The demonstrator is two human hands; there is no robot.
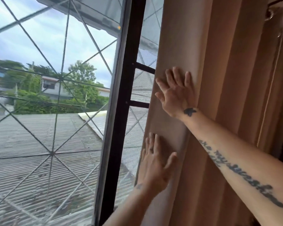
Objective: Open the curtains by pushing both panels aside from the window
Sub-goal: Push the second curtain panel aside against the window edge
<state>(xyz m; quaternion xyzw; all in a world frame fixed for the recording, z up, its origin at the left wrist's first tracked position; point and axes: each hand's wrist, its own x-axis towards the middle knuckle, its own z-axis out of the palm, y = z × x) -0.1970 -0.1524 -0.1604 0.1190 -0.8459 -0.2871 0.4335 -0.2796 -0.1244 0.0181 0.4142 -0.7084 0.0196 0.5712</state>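
Note:
A tan curtain panel (219, 79) hangs in bunched vertical folds along the right side of the window (47, 95). My right hand (176, 93) lies flat with fingers spread against the panel's leading fold, high up. Lower down, my left hand (155, 163) also presses flat on the same fold, fingers apart. Neither hand grips the cloth. No second panel is in view.
A black window frame post (121, 111) stands just left of the curtain edge. Behind the glass are a diagonal metal grille (51, 153), a corrugated roof and trees. Curtain rings (269, 15) show at the top right.

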